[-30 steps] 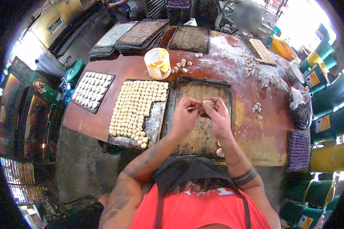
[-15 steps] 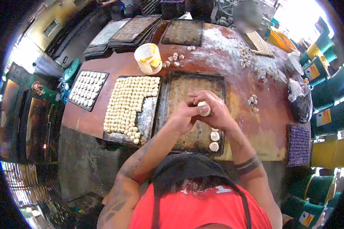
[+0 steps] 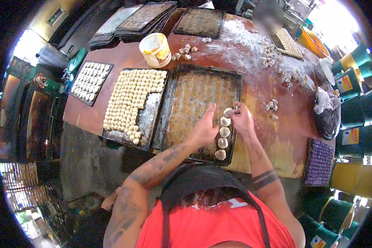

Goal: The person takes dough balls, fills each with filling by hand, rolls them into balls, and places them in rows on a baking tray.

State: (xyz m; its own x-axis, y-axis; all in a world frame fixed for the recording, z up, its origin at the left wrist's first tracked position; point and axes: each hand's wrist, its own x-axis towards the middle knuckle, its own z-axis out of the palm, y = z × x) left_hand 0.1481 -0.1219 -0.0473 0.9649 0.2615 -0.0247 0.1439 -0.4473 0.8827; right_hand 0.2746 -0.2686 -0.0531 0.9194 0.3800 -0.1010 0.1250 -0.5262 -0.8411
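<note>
The right hand point(image 3: 244, 118) pinches a dough ball point(image 3: 228, 112) at the far end of a row of dough pieces point(image 3: 224, 132) on the dark tray point(image 3: 194, 91); the left hand point(image 3: 206, 127), fingers stretched out and holding nothing visible, is over that same tray. What a busy table point(image 3: 273, 144): reddish-brown, white powder point(image 3: 236, 35) streaking its far side, stacked trays point(image 3: 144, 20) at the back, a white bucket point(image 3: 155, 51) mid-table, green bins point(image 3: 357, 107) crowding the room's right.

Right hand point(image 3: 243, 119) holds dough ball point(image 3: 227, 112); left hand point(image 3: 204, 128) (outstretched) nearby
</note>
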